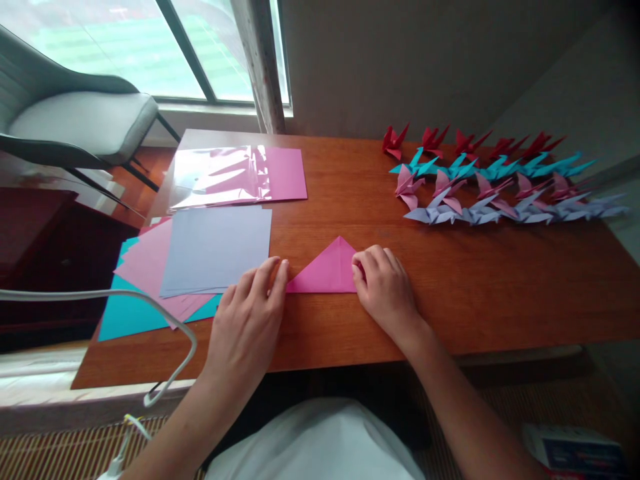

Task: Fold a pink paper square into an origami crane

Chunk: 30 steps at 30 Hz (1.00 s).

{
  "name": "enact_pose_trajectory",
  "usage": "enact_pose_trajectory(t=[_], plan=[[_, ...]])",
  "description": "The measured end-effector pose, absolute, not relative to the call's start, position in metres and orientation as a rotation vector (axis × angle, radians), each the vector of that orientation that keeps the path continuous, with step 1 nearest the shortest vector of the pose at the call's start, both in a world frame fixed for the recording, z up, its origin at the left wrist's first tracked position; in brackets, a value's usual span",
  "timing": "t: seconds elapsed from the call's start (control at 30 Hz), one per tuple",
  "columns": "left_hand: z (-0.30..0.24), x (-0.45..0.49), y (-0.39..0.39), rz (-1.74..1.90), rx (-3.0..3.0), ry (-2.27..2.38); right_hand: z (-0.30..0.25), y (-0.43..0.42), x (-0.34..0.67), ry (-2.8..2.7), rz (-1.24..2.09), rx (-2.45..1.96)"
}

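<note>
A sheet of pink origami paper (pixel 327 270), folded into a triangle, lies on the table with its peak pointing away from me and a crease running down its middle. My right hand (pixel 385 287) pinches its right corner and hides that tip. At the left corner is my left hand (pixel 250 307), its fingers bent together with the thumb side against the paper's tip; the exact grip there is partly hidden. Just left of that hand, loose grey-lilac sheets (pixel 217 250) lie over light pink sheets (pixel 150 257) and turquoise sheets (pixel 133 310).
A clear plastic packet (pixel 215 177) of pink paper lies at the back left. Folded cranes stand in rows at the right: red (pixel 465 143), turquoise (pixel 460 167), pink (pixel 407 190) and pale lilac (pixel 480 212). A white cable (pixel 193 340) loops past the table's left front; a chair (pixel 85 127) stands beyond.
</note>
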<state>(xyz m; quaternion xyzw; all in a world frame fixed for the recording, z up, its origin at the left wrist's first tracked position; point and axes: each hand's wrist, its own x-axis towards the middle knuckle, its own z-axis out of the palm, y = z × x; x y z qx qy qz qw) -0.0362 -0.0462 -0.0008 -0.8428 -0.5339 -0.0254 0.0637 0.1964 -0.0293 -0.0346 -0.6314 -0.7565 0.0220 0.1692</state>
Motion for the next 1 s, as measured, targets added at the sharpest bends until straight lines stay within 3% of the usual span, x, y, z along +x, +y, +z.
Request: enact_pose_trajectory(t=[0.17,0.4,1.0], plan=[[-0.006,-0.013,-0.064,-0.314,-2.765,-1.450,-0.035,-0.029,0.197,-2.140,0.064,-1.791],[-0.015,0.027,-0.074,-0.237,-2.983,-1.500,-0.037,-0.030,0.196,-2.118,0.053,-1.773],[-0.017,0.018,-0.083,-0.192,-2.933,-1.555,-0.036,-0.032,0.198,-2.152,0.081,-1.780]])
